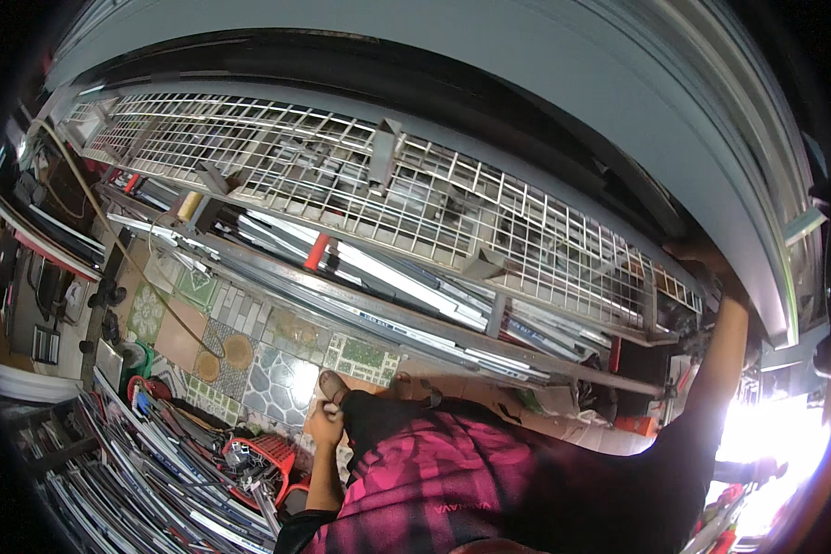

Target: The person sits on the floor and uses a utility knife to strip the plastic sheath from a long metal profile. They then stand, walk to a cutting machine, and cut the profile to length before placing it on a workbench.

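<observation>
Up at about two o'clock, the person's right hand (695, 251) reaches high to the far end of a long wire-mesh frame (360, 185), where the mesh meets a grey metal beam (619, 138); the fingers sit in shadow against the frame's edge, and I cannot tell whether they grip it or only press on it. Down at seven o'clock the left hand (326, 425) hangs low by the hip, fingers curled together in a loose fist, holding nothing that I can make out. That long frame lies across a rack of metal bars (415, 319), running from ten o'clock to three. With only one hand on one end, I judge the frame could tip or slide along the bars if that end is lifted, and its far end could swing. Below, at eight o'clock, loose metal strips (148, 480) and a red basket (266, 457) crowd the patterned tile floor (277, 379), so a step back could catch a foot.
</observation>
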A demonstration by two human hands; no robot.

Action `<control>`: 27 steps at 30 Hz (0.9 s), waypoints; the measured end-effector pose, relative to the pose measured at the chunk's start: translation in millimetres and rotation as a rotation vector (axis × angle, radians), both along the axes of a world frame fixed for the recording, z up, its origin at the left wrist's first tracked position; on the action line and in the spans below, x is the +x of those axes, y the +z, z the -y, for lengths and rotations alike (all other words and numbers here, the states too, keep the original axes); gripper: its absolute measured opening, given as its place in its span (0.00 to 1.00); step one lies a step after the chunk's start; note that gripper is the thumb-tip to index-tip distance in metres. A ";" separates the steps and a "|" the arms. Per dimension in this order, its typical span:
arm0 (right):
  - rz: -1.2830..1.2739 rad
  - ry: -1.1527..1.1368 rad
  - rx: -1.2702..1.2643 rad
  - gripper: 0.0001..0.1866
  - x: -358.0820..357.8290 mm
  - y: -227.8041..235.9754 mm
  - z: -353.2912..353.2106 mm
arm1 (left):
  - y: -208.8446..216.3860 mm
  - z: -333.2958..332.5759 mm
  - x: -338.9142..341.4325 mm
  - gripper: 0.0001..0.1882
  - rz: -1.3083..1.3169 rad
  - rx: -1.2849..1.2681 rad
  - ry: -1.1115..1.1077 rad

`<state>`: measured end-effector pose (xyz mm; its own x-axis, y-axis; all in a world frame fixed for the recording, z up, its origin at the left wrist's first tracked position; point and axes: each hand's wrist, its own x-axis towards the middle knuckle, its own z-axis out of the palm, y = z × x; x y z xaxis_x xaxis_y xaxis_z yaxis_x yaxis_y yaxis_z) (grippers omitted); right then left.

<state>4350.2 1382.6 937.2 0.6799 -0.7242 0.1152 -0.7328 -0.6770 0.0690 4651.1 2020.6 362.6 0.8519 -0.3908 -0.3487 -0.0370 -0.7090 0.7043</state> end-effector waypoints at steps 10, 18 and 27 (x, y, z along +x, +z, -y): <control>0.029 -0.067 -0.252 0.30 -44.2 -25.8 55.2 | -96.4 -97.7 -69.9 0.18 -0.806 0.098 0.692; 0.045 -0.093 -0.323 0.23 -47.2 -43.5 82.8 | -76.3 -64.4 -51.4 0.21 -0.858 -0.074 0.696; 0.070 -0.098 -0.348 0.14 -44.8 -56.9 91.2 | -67.5 -64.5 -46.5 0.20 -0.796 -0.156 0.733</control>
<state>4305.4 1291.4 880.3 0.5910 -0.6947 0.4100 -0.8041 -0.5484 0.2297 4604.6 2085.1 295.1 0.4478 0.0311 -0.8936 0.8636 -0.2739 0.4233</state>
